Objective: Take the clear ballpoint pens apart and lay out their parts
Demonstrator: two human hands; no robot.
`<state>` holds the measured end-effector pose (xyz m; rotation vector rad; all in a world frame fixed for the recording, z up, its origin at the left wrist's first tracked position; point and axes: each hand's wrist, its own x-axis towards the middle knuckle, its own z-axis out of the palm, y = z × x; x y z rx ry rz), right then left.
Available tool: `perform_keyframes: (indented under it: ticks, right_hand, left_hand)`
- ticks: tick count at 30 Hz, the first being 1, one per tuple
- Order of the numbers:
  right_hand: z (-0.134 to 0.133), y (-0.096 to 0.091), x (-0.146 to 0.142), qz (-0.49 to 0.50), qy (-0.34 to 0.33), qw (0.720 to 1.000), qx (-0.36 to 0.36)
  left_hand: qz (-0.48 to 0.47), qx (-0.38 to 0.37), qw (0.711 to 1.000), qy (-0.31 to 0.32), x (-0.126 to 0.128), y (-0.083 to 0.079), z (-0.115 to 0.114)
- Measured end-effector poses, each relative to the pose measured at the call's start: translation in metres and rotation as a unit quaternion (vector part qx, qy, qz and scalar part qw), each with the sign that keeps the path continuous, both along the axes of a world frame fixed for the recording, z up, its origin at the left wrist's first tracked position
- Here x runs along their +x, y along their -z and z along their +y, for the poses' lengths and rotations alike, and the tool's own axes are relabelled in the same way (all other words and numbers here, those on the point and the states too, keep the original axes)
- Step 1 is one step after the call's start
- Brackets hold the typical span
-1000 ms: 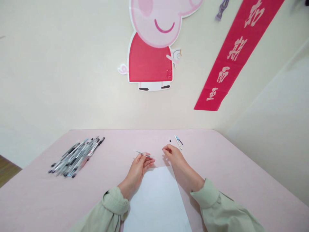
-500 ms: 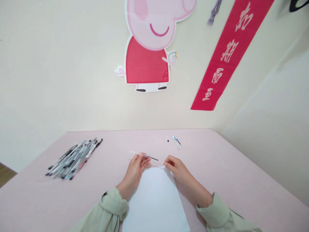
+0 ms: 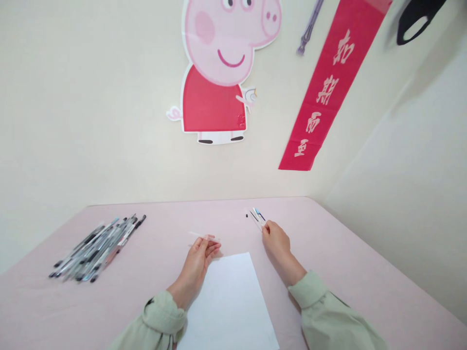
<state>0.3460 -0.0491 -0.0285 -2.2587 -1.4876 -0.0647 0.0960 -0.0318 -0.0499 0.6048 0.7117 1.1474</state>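
Note:
My left hand (image 3: pixel 197 257) is closed in a pinch on a clear pen barrel (image 3: pixel 216 239), held over the table just beyond the paper. No dark ink shows inside the barrel. My right hand (image 3: pixel 276 241) reaches further out to the right, its fingers closed on the near end of a thin pen refill (image 3: pixel 254 217) with a dark ink section. Right beside the refill lie a slim white piece and a blue pen part (image 3: pixel 260 214). A tiny black piece, perhaps a cap or plug (image 3: pixel 246 215), sits to their left.
A heap of pens (image 3: pixel 98 250) lies at the left of the pink table (image 3: pixel 146 311). A white sheet of paper (image 3: pixel 228 306) is between my forearms. Behind the table stands a wall with a pig cutout (image 3: pixel 215 104) and a red banner (image 3: pixel 328 92).
The dark refill that stuck out of the barrel in my left hand is now out of it and in my right hand. My right hand has moved forward to the small parts; the view has shifted slightly.

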Motion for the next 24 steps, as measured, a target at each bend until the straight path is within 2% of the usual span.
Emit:
perform_keyframes:
  ticks: [3, 6, 9, 13, 16, 18, 19, 21, 24]
  right_hand:
    - [0.021, 0.008, -0.009, -0.006, -0.005, 1.000, -0.007]
    - [0.031, 0.015, -0.015, -0.006, -0.014, 1.000, -0.008]
    - [0.030, 0.016, -0.015, 0.006, -0.024, 1.000, -0.003]
    - [0.017, 0.005, -0.022, 0.037, -0.060, 0.997, 0.007]
    - [0.000, -0.003, -0.046, 0.089, -0.155, 0.984, 0.023]
    - [-0.012, -0.007, -0.067, 0.187, -0.285, 0.938, 0.058]
    - [-0.017, -0.007, -0.077, 0.214, -0.327, 0.918, 0.058]
    - [-0.025, -0.007, -0.092, 0.240, -0.346, 0.905, 0.058]
    - [-0.029, -0.004, -0.101, 0.227, -0.329, 0.915, 0.055]
  left_hand:
    - [0.000, 0.006, 1.000, 0.003, 0.000, -0.001, 0.000]
    - [0.003, 0.013, 1.000, 0.007, 0.000, 0.000, 0.002]
    - [0.010, 0.020, 1.000, 0.013, 0.001, 0.002, 0.003]
    - [0.033, 0.032, 0.999, 0.022, 0.002, 0.003, 0.002]
    - [0.059, 0.044, 0.997, 0.032, 0.004, 0.002, 0.000]
    - [0.071, 0.054, 0.995, 0.039, 0.004, 0.000, -0.001]
    - [0.077, 0.060, 0.994, 0.044, 0.004, -0.001, -0.001]
    - [0.094, 0.073, 0.991, 0.055, 0.004, -0.002, -0.002]
    - [0.132, 0.091, 0.985, 0.068, 0.004, -0.004, -0.002]
